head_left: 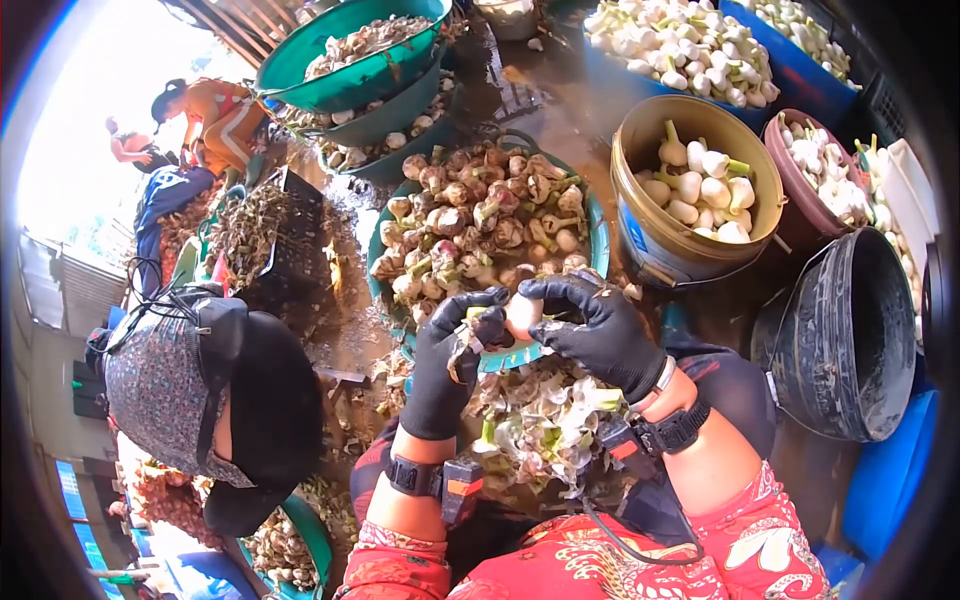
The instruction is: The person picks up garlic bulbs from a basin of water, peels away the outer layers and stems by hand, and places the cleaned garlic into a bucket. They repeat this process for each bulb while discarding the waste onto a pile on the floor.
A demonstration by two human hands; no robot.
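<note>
A pale, partly peeled garlic bulb (522, 317) is held between both my black-gloved hands, above the near edge of a green basin (601, 235). My left hand (440, 360) is closed at the bulb's stem side, where a bit of green stem and loose dry skin show. On the bulb's other side, the thumb and fingers of my right hand (605, 340) pinch it. Unpeeled, dirty garlic bulbs (480, 220) fill the basin. Below my hands lies a heap of garlic peelings (545, 425).
A tan bucket (640, 215) of peeled garlic stands beyond my right hand, beside a dark bucket (825, 335). Blue tubs (620, 85) of white bulbs are at the back right. A person in a cap (160, 390) sits at left; stacked green basins (375, 75) stand behind.
</note>
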